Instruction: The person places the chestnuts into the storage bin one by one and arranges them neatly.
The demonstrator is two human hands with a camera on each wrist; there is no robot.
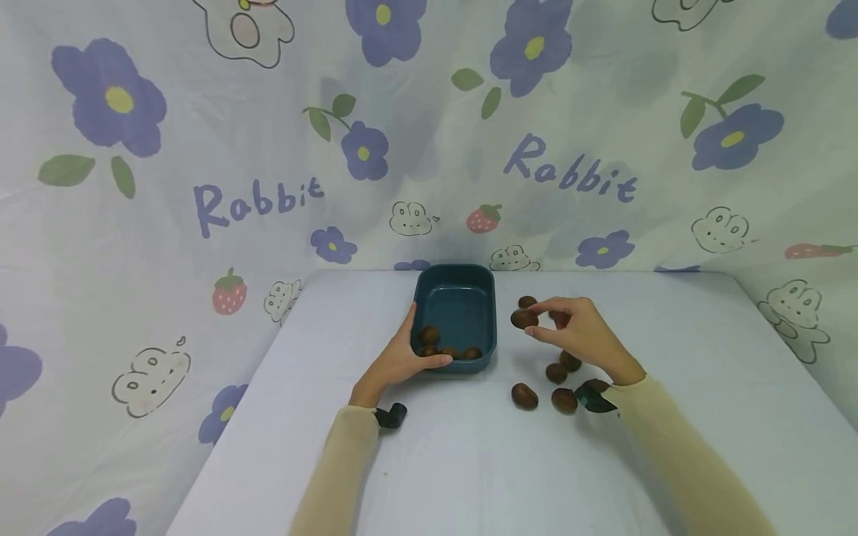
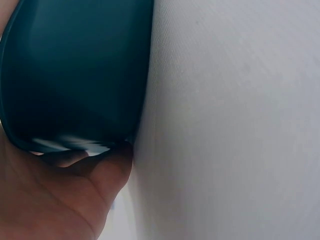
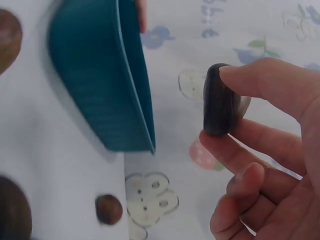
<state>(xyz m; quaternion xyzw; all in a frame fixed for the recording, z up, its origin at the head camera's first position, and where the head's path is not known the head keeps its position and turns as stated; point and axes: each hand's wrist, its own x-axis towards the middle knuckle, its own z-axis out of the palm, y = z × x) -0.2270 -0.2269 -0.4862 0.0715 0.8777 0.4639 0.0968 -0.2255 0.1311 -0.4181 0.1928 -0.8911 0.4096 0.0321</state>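
Note:
My right hand (image 1: pixel 585 333) pinches a brown chestnut (image 1: pixel 524 319) between thumb and fingertips, to the right of a dark teal rectangular box (image 1: pixel 456 304). In the right wrist view the held chestnut (image 3: pixel 218 102) shows edge-on, raised beside the box wall (image 3: pixel 95 75). My left hand (image 1: pixel 397 359) grips the box at its near left corner, with the thumb along the front rim and the fingers against the left side. Several chestnuts (image 1: pixel 430 336) lie inside at the near end, partly hidden by the thumb and front wall.
More loose chestnuts (image 1: pixel 525 396) are scattered on the white table (image 1: pixel 442 461) right of the box, some under my right hand and wrist. One chestnut (image 1: pixel 527 302) sits just behind the held one. A flower-and-rabbit patterned cloth (image 1: pixel 429 149) hangs along the table's back edge.

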